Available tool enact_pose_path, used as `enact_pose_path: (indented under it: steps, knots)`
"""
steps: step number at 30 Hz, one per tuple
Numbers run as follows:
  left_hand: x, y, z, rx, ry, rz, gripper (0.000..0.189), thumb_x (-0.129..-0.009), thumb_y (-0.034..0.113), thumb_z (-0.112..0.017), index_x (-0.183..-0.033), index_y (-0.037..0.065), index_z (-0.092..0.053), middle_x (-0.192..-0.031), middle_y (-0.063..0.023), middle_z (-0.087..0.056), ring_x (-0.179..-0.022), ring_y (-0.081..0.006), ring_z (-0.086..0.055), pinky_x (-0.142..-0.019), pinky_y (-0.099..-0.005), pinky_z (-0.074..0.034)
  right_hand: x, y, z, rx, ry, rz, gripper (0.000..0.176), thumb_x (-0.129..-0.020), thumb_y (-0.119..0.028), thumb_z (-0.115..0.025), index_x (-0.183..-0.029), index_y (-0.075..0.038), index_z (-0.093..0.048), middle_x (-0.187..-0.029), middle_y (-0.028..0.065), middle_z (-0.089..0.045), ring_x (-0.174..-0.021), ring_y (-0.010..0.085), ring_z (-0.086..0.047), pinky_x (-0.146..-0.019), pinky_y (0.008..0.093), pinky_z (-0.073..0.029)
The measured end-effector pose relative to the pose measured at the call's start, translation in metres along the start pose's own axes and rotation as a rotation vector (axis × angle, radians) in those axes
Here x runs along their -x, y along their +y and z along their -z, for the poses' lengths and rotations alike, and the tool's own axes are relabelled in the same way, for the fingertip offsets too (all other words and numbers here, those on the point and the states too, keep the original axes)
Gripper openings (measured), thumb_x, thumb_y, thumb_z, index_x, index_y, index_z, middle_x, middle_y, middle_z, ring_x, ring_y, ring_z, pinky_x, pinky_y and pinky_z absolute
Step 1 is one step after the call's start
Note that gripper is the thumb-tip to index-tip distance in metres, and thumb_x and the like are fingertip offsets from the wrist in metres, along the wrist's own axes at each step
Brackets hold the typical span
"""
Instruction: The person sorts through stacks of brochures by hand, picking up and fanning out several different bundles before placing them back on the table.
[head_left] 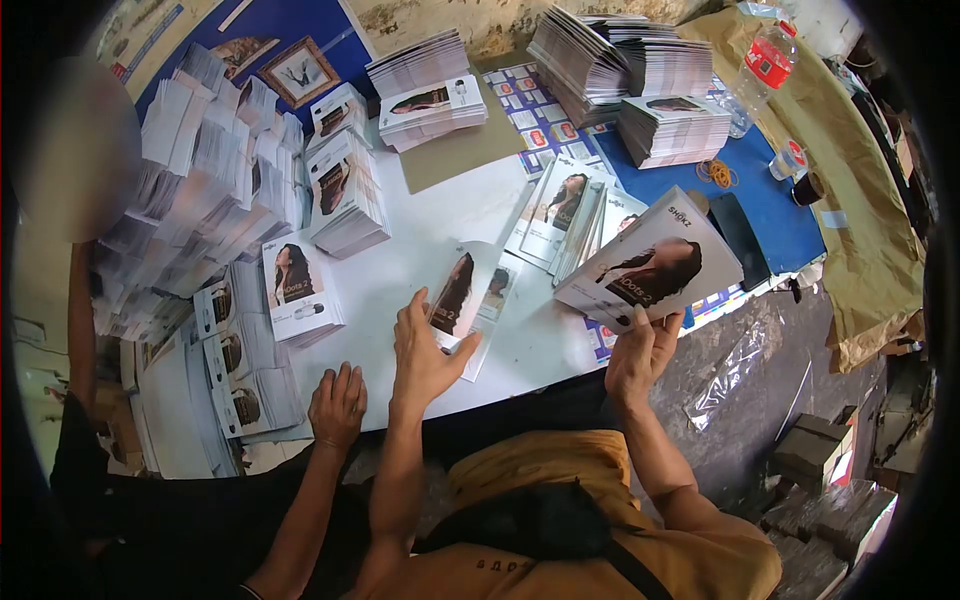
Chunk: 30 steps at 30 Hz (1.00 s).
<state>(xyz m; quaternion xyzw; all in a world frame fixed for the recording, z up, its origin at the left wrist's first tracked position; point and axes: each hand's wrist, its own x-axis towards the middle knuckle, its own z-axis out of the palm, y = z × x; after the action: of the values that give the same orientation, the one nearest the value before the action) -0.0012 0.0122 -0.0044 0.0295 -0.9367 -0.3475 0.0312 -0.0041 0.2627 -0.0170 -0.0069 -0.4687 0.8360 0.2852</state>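
Raised at the right, my right hand (645,355) grips the lower edge of a white printed booklet (660,262) that shows a person with long dark hair. My left hand (425,350) has its fingers spread beside another printed booklet (458,290) on the white table (400,215); the thumb lies over its lower part. Whether the fingers grip that booklet is hard to tell. Under it lies a further printed sheet. Between the two hands and farther back, several loose booklets (565,205) lean and overlap.
A co-worker's hand (338,402) rests at the table's front edge, left of mine. Tall booklet stacks (190,170) fill the left side; more bundles (670,130) stand at the back. At the right are rubber bands (717,174), a bottle (768,65) and a cup (787,160).
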Motion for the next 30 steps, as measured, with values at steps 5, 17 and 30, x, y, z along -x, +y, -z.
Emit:
enact_pose_path:
  steps: [5, 17, 30]
  knots:
    - [-0.008, 0.004, 0.01, -0.16, -0.002, 0.007, 0.096, -0.065, 0.031, -0.084, -0.136, -0.003, -0.028, -0.118, -0.0244, -0.044, -0.112, -0.0369, -0.046, -0.094, -0.0438, -0.04, 0.001, 0.001, 0.002, 0.028, -0.022, -0.001, 0.041, -0.091, 0.001, -0.047, -0.131, -0.004, -0.037, -0.126, 0.009, -0.05, -0.114, 0.0171, -0.049, -0.101, 0.0336, -0.035]
    - [-0.014, -0.017, 0.029, 0.465, -0.109, 0.125, 0.049, -0.079, 0.03, -0.072, -0.109, -0.003, -0.052, -0.105, -0.0138, -0.057, -0.099, -0.023, -0.054, -0.087, -0.0343, -0.041, 0.002, -0.004, 0.004, 0.066, -0.015, -0.04, 0.038, -0.091, 0.001, -0.047, -0.127, -0.002, -0.038, -0.123, 0.009, -0.05, -0.114, 0.0163, -0.047, -0.1, 0.0321, -0.034]
    - [-0.002, 0.024, 0.084, 0.241, 0.422, 0.016, 0.018, -0.088, 0.001, -0.057, -0.102, -0.007, -0.065, -0.094, -0.0129, -0.069, -0.088, -0.0153, -0.063, -0.079, -0.0283, -0.049, 0.002, -0.003, 0.001, 0.072, -0.022, -0.043, 0.034, -0.091, 0.0, -0.049, -0.124, -0.001, -0.039, -0.116, 0.0085, -0.052, -0.106, 0.0136, -0.049, -0.095, 0.0284, -0.036]
